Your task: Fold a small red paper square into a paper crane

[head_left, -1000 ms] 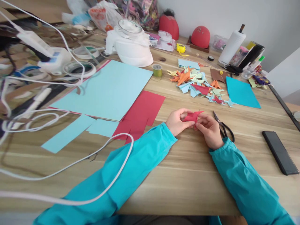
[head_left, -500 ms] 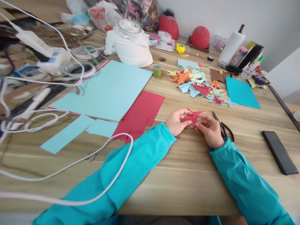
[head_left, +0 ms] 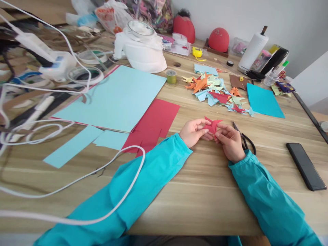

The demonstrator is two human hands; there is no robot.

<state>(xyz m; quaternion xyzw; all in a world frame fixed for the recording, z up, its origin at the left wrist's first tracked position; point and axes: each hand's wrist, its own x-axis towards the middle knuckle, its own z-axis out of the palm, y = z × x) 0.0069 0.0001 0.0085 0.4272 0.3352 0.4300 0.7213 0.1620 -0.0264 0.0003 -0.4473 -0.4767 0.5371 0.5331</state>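
Note:
A small folded red paper figure (head_left: 211, 125) with pointed flaps sits between both my hands just above the wooden table (head_left: 205, 191). My left hand (head_left: 192, 132) pinches its left side with thumb and fingers. My right hand (head_left: 230, 141) pinches its right side, fingers curled in. Both arms wear teal sleeves. Black scissors (head_left: 244, 138) lie right beside my right hand. A red paper sheet (head_left: 153, 124) with cut-out notches lies left of my left hand.
A pile of folded paper figures (head_left: 216, 92) lies beyond my hands, with a teal sheet (head_left: 263, 101) to its right. A large light-blue sheet (head_left: 115, 99), blue strips, white cables (head_left: 77, 177) and tape rolls fill the left. A black phone (head_left: 304, 166) lies at right.
A second pointed flap of the red figure has been raised between my fingers. Both hands stayed in place and kept their hold.

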